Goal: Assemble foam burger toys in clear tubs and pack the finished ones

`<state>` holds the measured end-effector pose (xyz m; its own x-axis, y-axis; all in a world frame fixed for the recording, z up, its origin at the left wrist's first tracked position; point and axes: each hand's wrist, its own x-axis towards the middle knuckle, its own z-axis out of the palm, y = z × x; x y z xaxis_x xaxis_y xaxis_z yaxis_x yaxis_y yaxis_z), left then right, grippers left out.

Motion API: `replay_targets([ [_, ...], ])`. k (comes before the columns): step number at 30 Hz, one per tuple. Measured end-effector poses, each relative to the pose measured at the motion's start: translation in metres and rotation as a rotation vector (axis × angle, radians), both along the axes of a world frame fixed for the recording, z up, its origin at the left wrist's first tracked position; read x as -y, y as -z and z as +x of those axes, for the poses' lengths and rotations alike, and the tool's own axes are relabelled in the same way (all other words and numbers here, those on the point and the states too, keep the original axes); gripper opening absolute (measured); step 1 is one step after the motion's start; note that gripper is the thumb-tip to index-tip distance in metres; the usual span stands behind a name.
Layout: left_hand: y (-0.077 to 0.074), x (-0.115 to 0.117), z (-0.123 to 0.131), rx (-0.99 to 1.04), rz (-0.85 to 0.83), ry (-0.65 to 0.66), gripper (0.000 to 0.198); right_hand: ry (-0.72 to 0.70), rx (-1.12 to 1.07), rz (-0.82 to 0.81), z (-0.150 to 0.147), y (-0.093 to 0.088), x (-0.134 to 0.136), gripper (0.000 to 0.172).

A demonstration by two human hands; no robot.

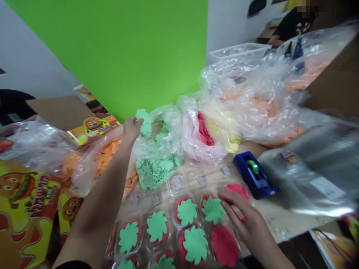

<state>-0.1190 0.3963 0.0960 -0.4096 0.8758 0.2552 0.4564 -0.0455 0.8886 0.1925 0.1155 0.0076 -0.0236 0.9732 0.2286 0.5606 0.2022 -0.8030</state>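
Observation:
My left hand (132,129) is raised at the middle left, its fingers closed on green foam pieces (144,123) beside an open plastic bag of green pieces (157,170). Down at the right, my right hand (242,213) hovers by the clear plastic trays, thumb and fingers extended and slightly apart, near a green leaf-shaped piece (213,210). Several tray cups hold red round pieces with green leaf shapes on top. One red piece (224,244) below my right hand has no green on it, and another red piece (238,191) lies behind the fingers.
Bags of red (204,130), yellow (231,136) and orange pieces (108,153) stand around the trays. A blue tape dispenser (254,175) and clear plastic sleeves (308,179) are at the right. Printed yellow boxes (25,209) fill the left. Other people are partly visible behind.

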Motion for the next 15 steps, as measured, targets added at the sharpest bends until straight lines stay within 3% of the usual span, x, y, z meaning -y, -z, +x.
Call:
replay_targets([
  [5, -0.003, 0.008, 0.003, 0.266, -0.009, 0.058, 0.009, 0.283, -0.261, -0.269, 0.034, -0.006, 0.007, 0.026],
  [8, -0.009, 0.016, 0.005, 0.419, -0.047, 0.086, 0.007, 0.361, -0.551, -0.378, 0.034, -0.011, 0.003, 0.028],
  [11, -0.019, 0.036, 0.014, 0.505, -0.103, 0.146, 0.011, 0.19, -0.919, -0.466, 0.001, -0.018, -0.019, 0.028],
  [15, -0.026, 0.089, 0.047, 0.528, -0.206, 0.32, 0.013, -0.246, -1.452, -0.627, -0.068, -0.038, -0.064, 0.033],
])
